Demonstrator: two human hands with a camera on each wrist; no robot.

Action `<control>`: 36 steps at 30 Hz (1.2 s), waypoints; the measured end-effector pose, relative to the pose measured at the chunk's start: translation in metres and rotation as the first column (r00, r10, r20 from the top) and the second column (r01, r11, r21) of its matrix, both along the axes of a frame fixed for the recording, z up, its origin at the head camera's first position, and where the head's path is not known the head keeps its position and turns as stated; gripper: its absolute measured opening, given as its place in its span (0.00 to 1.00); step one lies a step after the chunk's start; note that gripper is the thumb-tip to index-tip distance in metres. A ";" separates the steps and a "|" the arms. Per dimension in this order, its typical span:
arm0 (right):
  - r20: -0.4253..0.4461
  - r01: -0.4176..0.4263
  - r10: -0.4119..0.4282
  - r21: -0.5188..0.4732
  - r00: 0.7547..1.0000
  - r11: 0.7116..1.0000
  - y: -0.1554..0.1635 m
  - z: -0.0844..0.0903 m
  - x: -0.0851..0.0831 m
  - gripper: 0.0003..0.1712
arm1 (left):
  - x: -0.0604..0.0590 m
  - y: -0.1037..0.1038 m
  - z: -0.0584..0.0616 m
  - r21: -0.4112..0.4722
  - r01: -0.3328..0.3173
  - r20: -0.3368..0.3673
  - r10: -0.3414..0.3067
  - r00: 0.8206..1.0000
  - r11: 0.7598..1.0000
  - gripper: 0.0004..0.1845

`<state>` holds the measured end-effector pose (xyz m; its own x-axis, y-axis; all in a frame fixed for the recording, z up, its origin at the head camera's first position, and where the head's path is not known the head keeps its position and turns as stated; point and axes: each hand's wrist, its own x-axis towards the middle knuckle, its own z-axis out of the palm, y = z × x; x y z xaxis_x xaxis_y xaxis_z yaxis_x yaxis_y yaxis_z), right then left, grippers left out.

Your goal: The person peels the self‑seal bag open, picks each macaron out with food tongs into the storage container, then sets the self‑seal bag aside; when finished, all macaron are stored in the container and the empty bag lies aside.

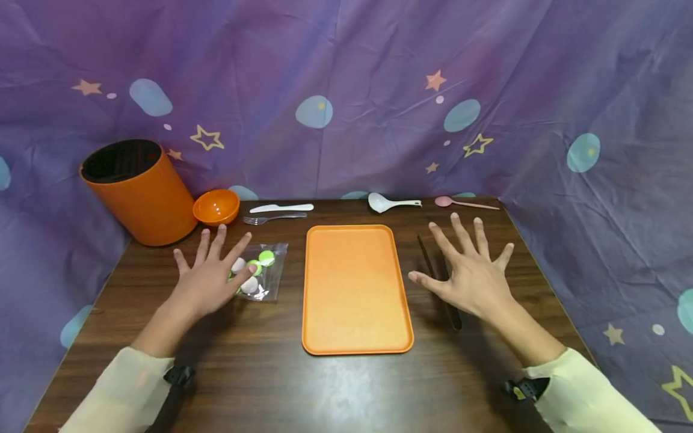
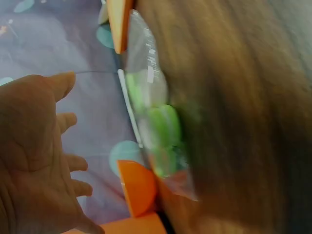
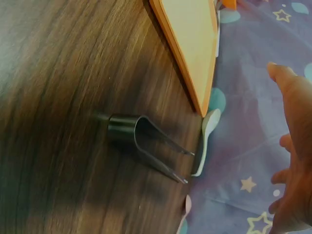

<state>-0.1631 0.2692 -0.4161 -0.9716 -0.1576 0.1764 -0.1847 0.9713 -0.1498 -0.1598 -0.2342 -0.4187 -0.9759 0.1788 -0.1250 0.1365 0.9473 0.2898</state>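
My left hand (image 1: 208, 279) is spread wide above the table, its thumb overlapping the view of a clear plastic bag (image 1: 277, 270) of green and white round pieces. The left wrist view shows that hand (image 2: 36, 151) apart from the bag (image 2: 163, 122), holding nothing. On the other side, my right hand (image 1: 473, 273) hovers with fingers spread over dark tongs (image 1: 428, 255), partly covering them. In the right wrist view the tongs (image 3: 129, 127) lie on the table with their arms apart, and the hand (image 3: 297, 141) is empty. Between the hands lies an orange tray (image 1: 357, 288).
At the back left stand an orange cylindrical bin (image 1: 143, 195) and an orange bowl (image 1: 216, 206). Along the back edge lie a white knife (image 1: 281, 208), a clear fork (image 1: 273, 218), a white ladle (image 1: 381, 203) and a pink spoon (image 1: 444, 201). Purple cloth (image 1: 346, 150) hangs behind.
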 end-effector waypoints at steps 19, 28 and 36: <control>0.020 -0.110 0.110 0.013 0.994 0.994 -0.053 -0.010 -0.023 0.62 | -0.013 -0.025 -0.046 0.072 0.101 0.057 -0.105 0.993 0.992 0.39; -0.025 -0.251 0.251 -0.021 0.968 0.968 -0.098 -0.023 -0.041 0.48 | -0.016 -0.022 -0.059 0.087 0.104 0.091 -0.112 0.989 0.991 0.37; -0.028 -0.444 0.443 -0.049 0.896 0.895 -0.163 -0.036 -0.073 0.32 | -0.015 -0.023 -0.061 0.135 0.100 0.080 -0.111 0.991 0.986 0.39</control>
